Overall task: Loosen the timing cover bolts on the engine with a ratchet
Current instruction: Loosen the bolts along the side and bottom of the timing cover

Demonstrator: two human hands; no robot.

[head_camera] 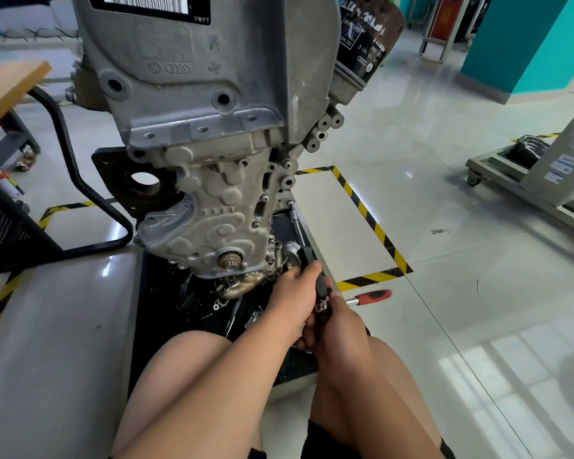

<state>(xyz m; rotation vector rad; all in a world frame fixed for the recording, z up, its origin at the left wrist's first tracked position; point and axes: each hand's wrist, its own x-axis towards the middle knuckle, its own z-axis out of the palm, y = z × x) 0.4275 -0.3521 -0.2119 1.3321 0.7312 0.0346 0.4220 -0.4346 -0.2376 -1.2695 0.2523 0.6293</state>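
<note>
An auto workshop, with an engine (206, 127) (hazard tape (375, 227) on the floor (444, 326)).

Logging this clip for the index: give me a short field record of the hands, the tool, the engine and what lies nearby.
left hand: grips the black handle of the ratchet
right hand: grips the same handle, lower down
shaft: long, reaches up to the right edge of the timing cover
oil filter: black, at the engine's upper right
red-handled tool: lies on the floor, untouched
black tray: under the engine, holds loose small parts
</note>
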